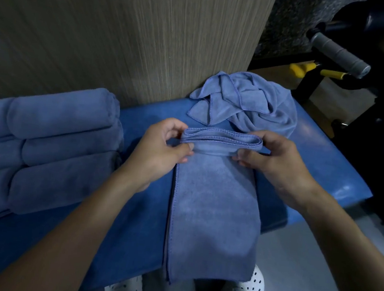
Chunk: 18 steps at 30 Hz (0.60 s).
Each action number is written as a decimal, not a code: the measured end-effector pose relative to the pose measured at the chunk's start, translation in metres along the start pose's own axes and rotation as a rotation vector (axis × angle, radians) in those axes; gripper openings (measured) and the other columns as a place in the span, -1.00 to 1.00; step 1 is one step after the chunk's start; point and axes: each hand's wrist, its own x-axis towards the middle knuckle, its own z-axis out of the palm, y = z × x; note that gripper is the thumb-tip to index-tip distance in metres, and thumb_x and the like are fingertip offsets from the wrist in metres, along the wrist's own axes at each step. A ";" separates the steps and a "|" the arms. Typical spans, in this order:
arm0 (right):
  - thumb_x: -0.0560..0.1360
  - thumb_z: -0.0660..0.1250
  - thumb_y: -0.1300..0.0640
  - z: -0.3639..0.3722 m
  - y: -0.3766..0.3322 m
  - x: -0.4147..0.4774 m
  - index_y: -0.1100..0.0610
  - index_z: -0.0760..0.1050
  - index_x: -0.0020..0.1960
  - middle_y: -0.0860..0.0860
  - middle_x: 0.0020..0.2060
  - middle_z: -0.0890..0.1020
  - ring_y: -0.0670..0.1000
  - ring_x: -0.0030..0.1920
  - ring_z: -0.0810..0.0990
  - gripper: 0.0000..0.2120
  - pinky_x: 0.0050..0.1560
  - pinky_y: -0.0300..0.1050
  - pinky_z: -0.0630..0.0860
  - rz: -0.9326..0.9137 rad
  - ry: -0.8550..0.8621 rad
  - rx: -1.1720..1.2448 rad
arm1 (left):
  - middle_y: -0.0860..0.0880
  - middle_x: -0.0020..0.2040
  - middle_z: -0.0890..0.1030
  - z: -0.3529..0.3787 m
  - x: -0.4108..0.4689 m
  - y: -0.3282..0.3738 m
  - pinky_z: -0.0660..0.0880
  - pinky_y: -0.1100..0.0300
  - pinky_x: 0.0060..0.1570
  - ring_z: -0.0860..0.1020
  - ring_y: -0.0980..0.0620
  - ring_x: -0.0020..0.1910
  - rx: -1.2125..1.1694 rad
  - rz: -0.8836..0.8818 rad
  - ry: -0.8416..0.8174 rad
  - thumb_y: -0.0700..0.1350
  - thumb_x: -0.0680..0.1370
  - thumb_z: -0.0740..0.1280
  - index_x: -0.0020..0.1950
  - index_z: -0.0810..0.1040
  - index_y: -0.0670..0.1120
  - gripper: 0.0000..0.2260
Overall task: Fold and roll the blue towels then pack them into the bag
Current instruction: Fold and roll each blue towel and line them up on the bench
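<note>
Pinch grip on both sides: my left hand (160,149) holds the left corner of the turned-over far end of the folded towel (215,206), thumb under the fold and fingers curled over it; my right hand (271,160) holds the right corner the same way. Between the two hands the end is bent back on itself into a flat first turn, its stitched hems stacked on top. The rest of the folded towel lies as a long narrow strip across the middle of the blue bench (325,163), and its near end hangs over the bench's near edge above my white perforated shoes (251,288). At the left end of the bench the rolled towels (64,147) sit stacked side by side and on top of one another, close to the grey-brown wall panel (126,33). Just beyond my hands, at the bench's far edge, the loose towels (249,99) lie in a crumpled heap. Past the right end stands dark equipment with a grey handle (340,53)
</note>
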 end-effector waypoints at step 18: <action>0.43 0.47 0.23 -0.024 0.019 -0.022 0.04 0.67 0.09 -0.07 0.16 0.53 -0.04 -0.08 0.61 -0.75 -0.13 0.04 0.59 -0.446 -0.126 -0.920 | 0.12 0.10 0.60 -0.014 -0.005 -0.018 0.30 0.23 -0.25 0.42 0.46 -0.23 0.780 0.336 -0.174 -0.38 0.40 0.36 -0.25 0.41 -0.04 -0.75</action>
